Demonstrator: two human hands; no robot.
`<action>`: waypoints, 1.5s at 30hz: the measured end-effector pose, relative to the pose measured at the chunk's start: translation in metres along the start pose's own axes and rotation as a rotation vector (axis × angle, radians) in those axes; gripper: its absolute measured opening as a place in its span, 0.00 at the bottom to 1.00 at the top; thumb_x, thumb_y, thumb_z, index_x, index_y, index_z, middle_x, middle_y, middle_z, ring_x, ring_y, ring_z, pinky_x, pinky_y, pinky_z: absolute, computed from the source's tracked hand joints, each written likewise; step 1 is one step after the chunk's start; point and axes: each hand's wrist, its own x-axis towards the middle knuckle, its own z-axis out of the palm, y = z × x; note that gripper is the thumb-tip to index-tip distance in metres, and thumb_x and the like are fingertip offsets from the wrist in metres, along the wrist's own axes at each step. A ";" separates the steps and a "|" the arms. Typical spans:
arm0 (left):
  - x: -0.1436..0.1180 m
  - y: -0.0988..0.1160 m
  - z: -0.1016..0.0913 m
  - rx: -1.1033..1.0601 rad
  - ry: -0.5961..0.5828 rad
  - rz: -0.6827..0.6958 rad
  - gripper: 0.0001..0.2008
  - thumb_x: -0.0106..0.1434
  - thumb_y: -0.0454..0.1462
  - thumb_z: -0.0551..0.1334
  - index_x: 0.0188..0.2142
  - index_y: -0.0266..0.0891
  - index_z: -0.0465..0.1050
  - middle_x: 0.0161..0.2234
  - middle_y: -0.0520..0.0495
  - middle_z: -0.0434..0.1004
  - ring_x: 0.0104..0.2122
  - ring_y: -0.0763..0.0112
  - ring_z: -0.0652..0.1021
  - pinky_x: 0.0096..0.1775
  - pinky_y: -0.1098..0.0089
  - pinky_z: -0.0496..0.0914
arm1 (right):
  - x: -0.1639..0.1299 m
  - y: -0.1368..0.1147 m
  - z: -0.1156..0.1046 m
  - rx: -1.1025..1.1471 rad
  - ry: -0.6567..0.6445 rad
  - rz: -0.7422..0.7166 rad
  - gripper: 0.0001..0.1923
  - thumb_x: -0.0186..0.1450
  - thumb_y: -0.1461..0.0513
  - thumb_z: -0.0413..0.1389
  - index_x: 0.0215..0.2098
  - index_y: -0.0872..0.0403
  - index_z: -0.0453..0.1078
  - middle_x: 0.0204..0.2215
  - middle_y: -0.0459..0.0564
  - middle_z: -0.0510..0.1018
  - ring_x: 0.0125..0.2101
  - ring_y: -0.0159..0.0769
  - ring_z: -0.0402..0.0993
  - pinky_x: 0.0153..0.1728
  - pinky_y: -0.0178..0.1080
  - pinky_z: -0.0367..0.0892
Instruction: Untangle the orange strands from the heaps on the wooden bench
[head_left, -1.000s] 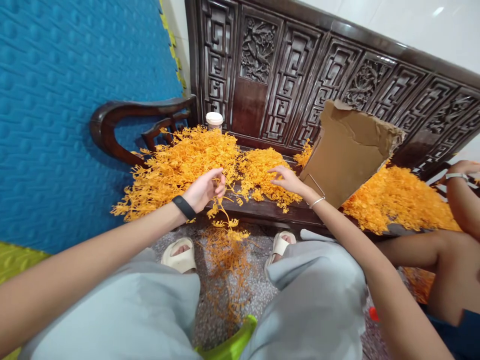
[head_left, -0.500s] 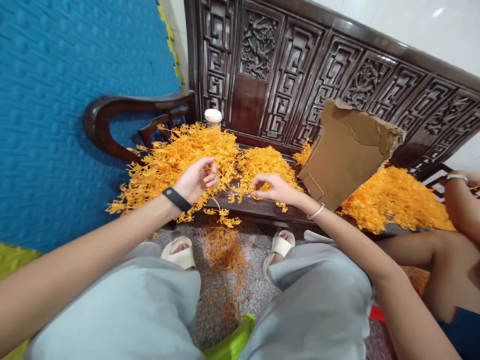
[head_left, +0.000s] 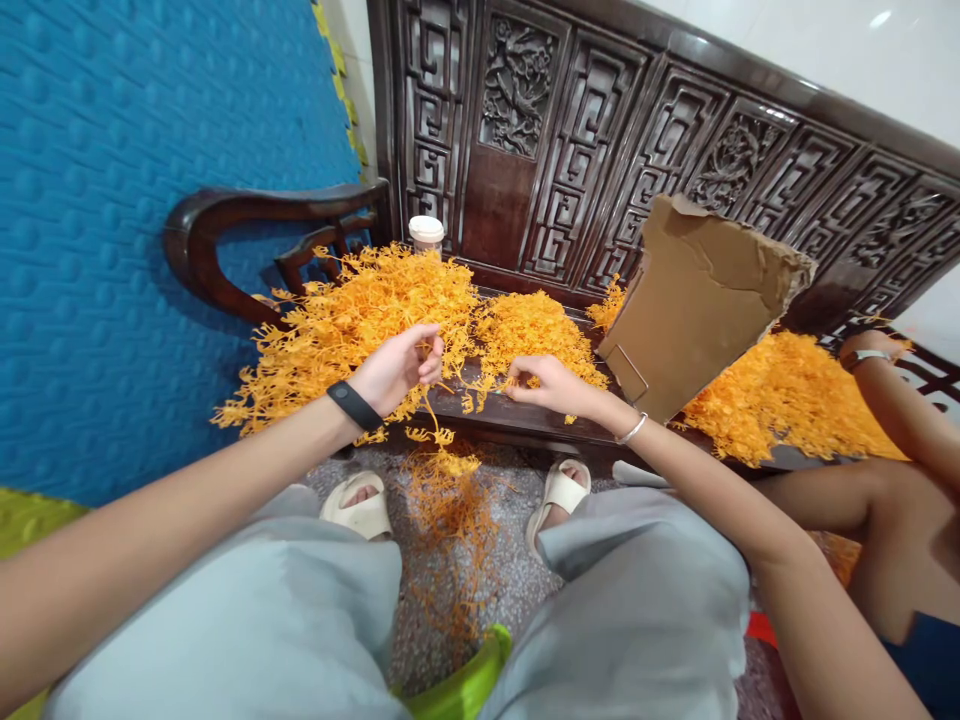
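Orange plastic sprigs: three heaps on the dark carved bench [head_left: 525,425], left heap [head_left: 352,310], middle heap [head_left: 532,330], right heap [head_left: 787,400], plus one scatter on the floor [head_left: 450,500] between two sandals. One white-lidded cup [head_left: 426,234] at the back, one torn cardboard sheet [head_left: 697,300] leaning upright. Left hand [head_left: 394,368], arm stretched forward, fingers pinched on a sprig [head_left: 435,425] that dangles over the bench edge. Right hand [head_left: 551,385] palm down, fingers curled narrow on a piece from the middle heap (hard to separate). Another person's hand [head_left: 862,345] far right.
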 end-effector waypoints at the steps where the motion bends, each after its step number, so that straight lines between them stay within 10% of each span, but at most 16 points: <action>1: 0.000 0.000 -0.001 0.012 0.009 -0.003 0.16 0.61 0.37 0.51 0.18 0.37 0.62 0.10 0.56 0.53 0.12 0.79 0.59 0.19 0.76 0.57 | 0.000 0.007 -0.001 0.034 0.026 0.045 0.04 0.57 0.63 0.52 0.26 0.57 0.64 0.24 0.45 0.70 0.26 0.28 0.64 0.31 0.32 0.60; 7: -0.008 -0.010 0.017 0.083 -0.017 -0.159 0.13 0.61 0.36 0.52 0.20 0.36 0.63 0.13 0.54 0.56 0.14 0.79 0.60 0.19 0.77 0.57 | -0.001 0.052 -0.006 0.302 0.207 0.368 0.06 0.53 0.64 0.50 0.20 0.58 0.64 0.18 0.44 0.69 0.20 0.28 0.67 0.26 0.32 0.61; 14: -0.021 -0.033 0.067 -0.077 -0.023 -0.233 0.16 0.64 0.38 0.48 0.20 0.37 0.58 0.13 0.57 0.51 0.13 0.82 0.54 0.18 0.79 0.51 | 0.005 0.060 -0.009 0.059 0.496 0.465 0.09 0.51 0.64 0.49 0.15 0.57 0.62 0.14 0.44 0.66 0.18 0.28 0.63 0.23 0.32 0.57; 21: -0.011 -0.036 0.065 -0.109 0.130 -0.201 0.16 0.64 0.37 0.48 0.19 0.38 0.55 0.11 0.59 0.46 0.11 0.84 0.49 0.16 0.80 0.46 | 0.021 0.057 -0.010 -0.350 0.450 0.558 0.09 0.55 0.61 0.50 0.20 0.57 0.66 0.18 0.48 0.69 0.22 0.31 0.63 0.26 0.33 0.55; 28: -0.029 -0.012 0.049 -0.072 0.113 -0.183 0.18 0.63 0.37 0.48 0.16 0.38 0.54 0.10 0.59 0.44 0.10 0.83 0.49 0.14 0.79 0.47 | -0.006 0.114 -0.051 -0.436 0.612 0.871 0.09 0.57 0.62 0.50 0.29 0.57 0.71 0.27 0.54 0.75 0.28 0.36 0.69 0.30 0.34 0.61; 35: -0.017 -0.009 0.024 -0.073 0.057 -0.139 0.18 0.63 0.36 0.47 0.16 0.38 0.55 0.09 0.58 0.44 0.10 0.82 0.49 0.14 0.78 0.48 | -0.028 0.136 -0.026 -0.491 0.232 0.863 0.13 0.55 0.63 0.57 0.39 0.58 0.72 0.35 0.59 0.76 0.36 0.40 0.73 0.35 0.36 0.63; 41: -0.011 -0.009 0.018 -0.071 0.019 -0.106 0.17 0.62 0.35 0.48 0.16 0.38 0.56 0.09 0.58 0.44 0.10 0.82 0.49 0.14 0.79 0.48 | -0.018 0.124 -0.020 -0.454 0.315 0.802 0.10 0.58 0.61 0.53 0.34 0.59 0.71 0.33 0.58 0.76 0.35 0.41 0.72 0.34 0.38 0.64; 45: -0.008 -0.010 0.019 -0.068 -0.005 -0.111 0.17 0.62 0.36 0.48 0.16 0.38 0.56 0.09 0.58 0.44 0.10 0.82 0.49 0.14 0.79 0.48 | -0.002 0.099 -0.016 -0.014 0.288 0.504 0.11 0.59 0.60 0.50 0.25 0.59 0.68 0.23 0.49 0.74 0.25 0.30 0.70 0.31 0.33 0.65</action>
